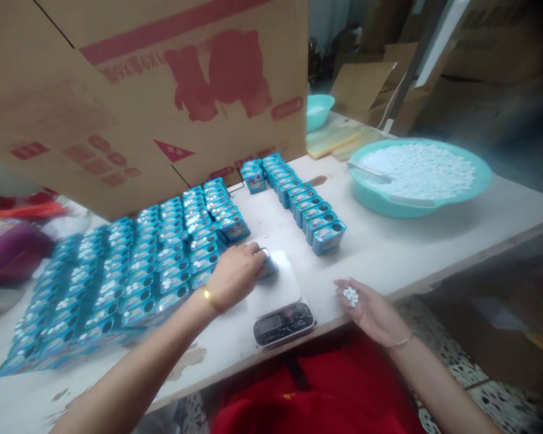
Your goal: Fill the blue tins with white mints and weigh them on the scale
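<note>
My left hand (235, 274), with a gold band on its wrist, closes its fingers on a small blue box (268, 265) over the white plate of a digital kitchen scale (283, 325). Whether the box rests on the plate I cannot tell, as the hand partly covers it. My right hand (366, 310) is cupped palm up by the table's front edge, holding a small heap of white pellets (351, 296). Left of the scale stand many rows of blue boxes (138, 301), several with white pellets on top. Another line of blue boxes (317, 220) stands behind the scale to the right.
A turquoise basin (389, 205) full of white pellets, with a metal scoop (371, 172) in it, stands on the right of the table. Behind it is a smaller turquoise bowl (319, 114). A big cardboard carton (131, 108) walls off the back left.
</note>
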A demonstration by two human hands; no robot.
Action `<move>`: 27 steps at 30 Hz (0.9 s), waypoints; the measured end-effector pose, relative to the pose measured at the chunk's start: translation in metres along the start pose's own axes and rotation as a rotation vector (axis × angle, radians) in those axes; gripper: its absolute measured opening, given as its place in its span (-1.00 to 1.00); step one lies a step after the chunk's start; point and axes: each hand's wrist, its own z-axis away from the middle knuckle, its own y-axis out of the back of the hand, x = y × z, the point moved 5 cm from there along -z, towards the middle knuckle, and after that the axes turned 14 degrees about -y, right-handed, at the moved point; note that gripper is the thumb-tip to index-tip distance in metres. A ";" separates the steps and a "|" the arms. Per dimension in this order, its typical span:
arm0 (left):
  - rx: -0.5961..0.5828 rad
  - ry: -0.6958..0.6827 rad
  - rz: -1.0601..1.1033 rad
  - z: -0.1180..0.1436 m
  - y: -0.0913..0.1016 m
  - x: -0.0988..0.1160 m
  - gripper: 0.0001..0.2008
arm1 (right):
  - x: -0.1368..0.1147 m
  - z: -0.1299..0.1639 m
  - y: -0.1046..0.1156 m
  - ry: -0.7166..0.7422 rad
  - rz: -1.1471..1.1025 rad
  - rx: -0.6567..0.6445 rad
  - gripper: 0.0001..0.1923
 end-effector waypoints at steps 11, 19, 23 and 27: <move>0.382 0.157 0.245 0.040 0.014 -0.011 -0.70 | 0.029 0.010 -0.015 -0.077 -0.024 -0.002 -0.87; 0.692 0.521 0.672 0.101 -0.036 -0.015 -0.75 | 0.031 0.013 -0.019 -0.055 -0.046 0.033 -0.86; 0.694 0.562 0.809 0.099 -0.067 -0.004 -0.68 | 0.031 0.013 -0.028 -0.046 -0.030 0.033 -0.87; 0.755 0.532 0.865 0.090 -0.073 0.004 -0.65 | 0.033 0.011 -0.037 -0.057 -0.029 0.019 -0.86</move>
